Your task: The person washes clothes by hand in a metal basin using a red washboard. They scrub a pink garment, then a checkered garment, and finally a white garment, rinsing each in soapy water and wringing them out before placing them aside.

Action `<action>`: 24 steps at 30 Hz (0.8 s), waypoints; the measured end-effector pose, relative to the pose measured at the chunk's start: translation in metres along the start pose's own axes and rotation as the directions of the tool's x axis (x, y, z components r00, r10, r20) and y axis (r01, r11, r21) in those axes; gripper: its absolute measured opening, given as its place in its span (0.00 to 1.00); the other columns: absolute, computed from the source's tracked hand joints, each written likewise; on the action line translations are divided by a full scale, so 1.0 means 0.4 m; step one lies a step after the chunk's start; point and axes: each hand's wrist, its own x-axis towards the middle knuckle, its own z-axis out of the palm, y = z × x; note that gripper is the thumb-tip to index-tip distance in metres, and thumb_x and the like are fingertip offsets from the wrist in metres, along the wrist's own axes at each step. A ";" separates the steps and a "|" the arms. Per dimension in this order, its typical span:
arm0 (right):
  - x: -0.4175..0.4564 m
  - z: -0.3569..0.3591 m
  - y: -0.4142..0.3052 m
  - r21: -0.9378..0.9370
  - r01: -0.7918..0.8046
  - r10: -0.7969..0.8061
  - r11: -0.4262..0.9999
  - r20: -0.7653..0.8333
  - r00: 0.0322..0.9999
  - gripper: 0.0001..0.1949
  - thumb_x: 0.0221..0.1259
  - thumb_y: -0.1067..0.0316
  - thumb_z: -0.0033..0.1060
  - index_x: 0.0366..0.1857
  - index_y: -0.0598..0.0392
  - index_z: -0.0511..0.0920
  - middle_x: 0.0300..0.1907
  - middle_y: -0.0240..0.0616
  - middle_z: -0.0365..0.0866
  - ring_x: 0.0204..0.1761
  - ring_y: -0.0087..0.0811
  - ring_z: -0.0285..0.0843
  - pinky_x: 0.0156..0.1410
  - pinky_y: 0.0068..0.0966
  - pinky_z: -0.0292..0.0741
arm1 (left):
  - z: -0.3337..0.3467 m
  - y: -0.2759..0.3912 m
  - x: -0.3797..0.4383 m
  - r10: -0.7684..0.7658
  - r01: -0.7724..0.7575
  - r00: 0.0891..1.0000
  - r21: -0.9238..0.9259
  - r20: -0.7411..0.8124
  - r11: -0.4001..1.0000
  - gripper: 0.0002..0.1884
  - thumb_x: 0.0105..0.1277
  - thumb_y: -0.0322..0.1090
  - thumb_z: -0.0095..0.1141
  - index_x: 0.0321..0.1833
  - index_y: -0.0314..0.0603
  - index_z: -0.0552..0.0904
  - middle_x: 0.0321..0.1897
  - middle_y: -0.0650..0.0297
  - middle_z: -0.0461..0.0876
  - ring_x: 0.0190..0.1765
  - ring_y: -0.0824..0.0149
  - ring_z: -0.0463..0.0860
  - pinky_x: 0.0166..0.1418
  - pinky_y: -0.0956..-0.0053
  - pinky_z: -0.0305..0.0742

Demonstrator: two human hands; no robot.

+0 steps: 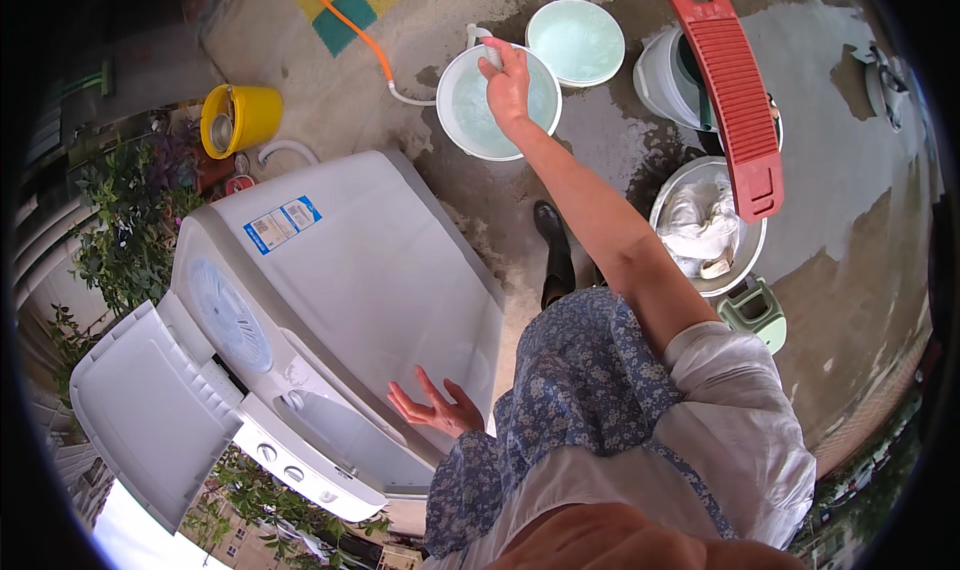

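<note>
Over a round white bucket of water (469, 123), my right hand (508, 86) grips the end of a pale ribbed hose (492, 55). My left hand (442, 408) is empty, its fingers spread, beside the open tub of a white twin-tub washing machine (375, 247). The machine's lid (150, 412) is raised, and its round spin cover (229, 315) is down. A second basin of water (576, 41) stands right behind the bucket. White cloth (697, 217) lies in a metal basin (756, 251) on the right.
A red washboard (731, 97) lies across a white bucket (660, 82). A green stool (761, 318) stands below the metal basin. At the left are a yellow bucket (259, 117) and plants (124, 225). An orange hose (360, 33) crosses the wet concrete floor (855, 187).
</note>
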 end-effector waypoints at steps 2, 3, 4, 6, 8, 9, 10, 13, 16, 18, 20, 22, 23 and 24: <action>0.072 -0.023 -0.014 0.050 0.066 -0.070 0.997 0.093 0.993 0.18 0.65 0.72 0.61 0.59 0.44 0.78 0.43 0.36 0.68 0.44 0.33 0.69 0.53 0.30 0.69 | 0.038 0.020 0.009 0.024 -0.017 0.998 -0.113 0.060 0.993 0.32 0.62 0.18 0.56 0.70 0.51 0.72 0.78 0.52 0.51 0.78 0.43 0.51 0.74 0.43 0.57; 0.078 -0.036 -0.015 0.077 0.087 -0.097 0.993 0.137 0.986 0.18 0.66 0.72 0.61 0.59 0.44 0.78 0.43 0.36 0.68 0.45 0.33 0.69 0.54 0.30 0.70 | 0.053 0.024 0.010 0.039 -0.023 0.995 -0.162 0.095 0.986 0.30 0.62 0.18 0.56 0.68 0.49 0.75 0.77 0.52 0.52 0.78 0.43 0.51 0.73 0.44 0.58; 0.087 -0.063 0.020 -0.012 0.073 -0.069 0.997 0.218 0.974 0.20 0.65 0.71 0.61 0.60 0.44 0.78 0.49 0.40 0.72 0.51 0.37 0.72 0.59 0.35 0.71 | 0.093 0.033 0.020 0.095 -0.072 0.989 -0.197 0.109 0.978 0.24 0.63 0.19 0.57 0.63 0.46 0.79 0.75 0.52 0.55 0.75 0.43 0.54 0.71 0.44 0.61; 0.026 -0.116 0.177 -0.430 0.261 -0.080 0.864 0.394 0.916 0.22 0.62 0.69 0.62 0.62 0.43 0.76 0.62 0.41 0.72 0.58 0.44 0.72 0.66 0.39 0.71 | 0.165 0.066 0.060 0.225 -0.149 0.950 -0.323 0.215 0.935 0.22 0.64 0.21 0.57 0.61 0.45 0.80 0.74 0.51 0.57 0.75 0.43 0.55 0.69 0.46 0.63; -0.094 -0.194 0.304 -0.686 0.307 0.367 0.659 0.650 0.666 0.29 0.59 0.64 0.64 0.68 0.41 0.71 0.70 0.36 0.70 0.66 0.51 0.68 0.71 0.43 0.69 | 0.253 0.103 0.083 0.354 -0.205 0.880 -0.419 0.316 0.884 0.20 0.65 0.23 0.57 0.60 0.44 0.80 0.73 0.51 0.58 0.73 0.43 0.57 0.68 0.48 0.64; -0.176 -0.247 0.350 -0.636 0.265 0.321 0.725 0.653 0.686 0.28 0.60 0.64 0.64 0.68 0.44 0.72 0.69 0.38 0.71 0.68 0.49 0.68 0.72 0.42 0.67 | 0.302 0.114 0.103 0.413 -0.236 0.838 -0.447 0.357 0.863 0.19 0.66 0.25 0.58 0.60 0.44 0.80 0.72 0.51 0.59 0.72 0.43 0.58 0.68 0.49 0.65; -0.242 -0.317 0.390 -0.613 0.173 0.299 0.771 0.588 0.751 0.27 0.60 0.65 0.63 0.66 0.48 0.73 0.69 0.39 0.72 0.68 0.47 0.69 0.73 0.40 0.67 | 0.352 0.141 0.132 0.492 -0.279 0.780 -0.489 0.387 0.827 0.18 0.66 0.26 0.58 0.60 0.44 0.81 0.72 0.51 0.60 0.72 0.43 0.59 0.68 0.51 0.65; -0.442 -0.531 0.497 -0.548 -0.305 0.462 0.779 0.172 0.870 0.23 0.59 0.68 0.62 0.61 0.54 0.77 0.64 0.46 0.76 0.64 0.47 0.74 0.69 0.39 0.72 | 0.446 0.202 0.181 0.519 -0.264 0.737 -0.524 0.433 0.810 0.17 0.68 0.30 0.59 0.60 0.44 0.80 0.70 0.51 0.62 0.70 0.44 0.61 0.68 0.55 0.66; -0.630 -0.851 0.583 -0.471 -0.656 0.597 0.589 -0.294 0.747 0.19 0.59 0.65 0.58 0.55 0.54 0.81 0.54 0.49 0.83 0.59 0.49 0.79 0.65 0.41 0.75 | 0.467 0.279 0.226 0.599 -0.312 0.674 -0.569 0.432 0.761 0.18 0.67 0.32 0.60 0.60 0.47 0.81 0.67 0.50 0.67 0.67 0.46 0.63 0.67 0.54 0.66; -0.744 -1.055 0.570 -0.470 -0.801 0.687 0.371 -0.442 0.577 0.17 0.60 0.62 0.55 0.51 0.53 0.83 0.53 0.51 0.83 0.59 0.50 0.79 0.64 0.42 0.74 | 0.470 0.312 0.248 0.595 -0.335 0.615 -0.511 0.518 0.791 0.17 0.69 0.32 0.58 0.61 0.46 0.80 0.68 0.52 0.66 0.69 0.48 0.62 0.69 0.57 0.66; -0.851 -1.237 0.567 -0.396 -0.904 0.743 0.163 -0.553 0.376 0.20 0.58 0.63 0.57 0.56 0.50 0.83 0.56 0.51 0.83 0.61 0.50 0.79 0.67 0.39 0.73 | 0.465 0.345 0.247 0.574 -0.311 0.566 -0.492 0.592 0.813 0.16 0.71 0.33 0.57 0.61 0.45 0.80 0.68 0.53 0.67 0.70 0.50 0.62 0.70 0.58 0.65; -0.924 -1.347 0.543 -0.360 -0.924 0.718 0.131 -0.608 0.338 0.20 0.60 0.62 0.56 0.56 0.50 0.82 0.55 0.52 0.83 0.61 0.51 0.79 0.66 0.40 0.74 | 0.477 0.349 0.237 0.607 -0.391 0.520 -0.464 0.602 0.795 0.17 0.70 0.33 0.57 0.61 0.45 0.80 0.68 0.53 0.68 0.70 0.50 0.63 0.71 0.58 0.65; -0.945 -1.381 0.525 -0.383 -0.912 0.702 0.146 -0.609 0.368 0.20 0.61 0.62 0.55 0.56 0.50 0.82 0.55 0.52 0.83 0.60 0.51 0.79 0.65 0.40 0.75 | 0.486 0.343 0.230 0.614 -0.426 0.507 -0.443 0.606 0.789 0.17 0.70 0.33 0.57 0.61 0.46 0.81 0.68 0.53 0.68 0.70 0.50 0.63 0.71 0.58 0.65; -0.985 -1.404 0.542 -0.340 -0.921 0.688 0.191 -0.622 0.373 0.20 0.61 0.63 0.56 0.56 0.51 0.82 0.53 0.52 0.84 0.58 0.49 0.81 0.64 0.39 0.76 | 0.495 0.347 0.220 0.630 -0.467 0.477 -0.431 0.612 0.772 0.17 0.70 0.33 0.58 0.60 0.46 0.81 0.67 0.53 0.69 0.69 0.50 0.63 0.71 0.57 0.65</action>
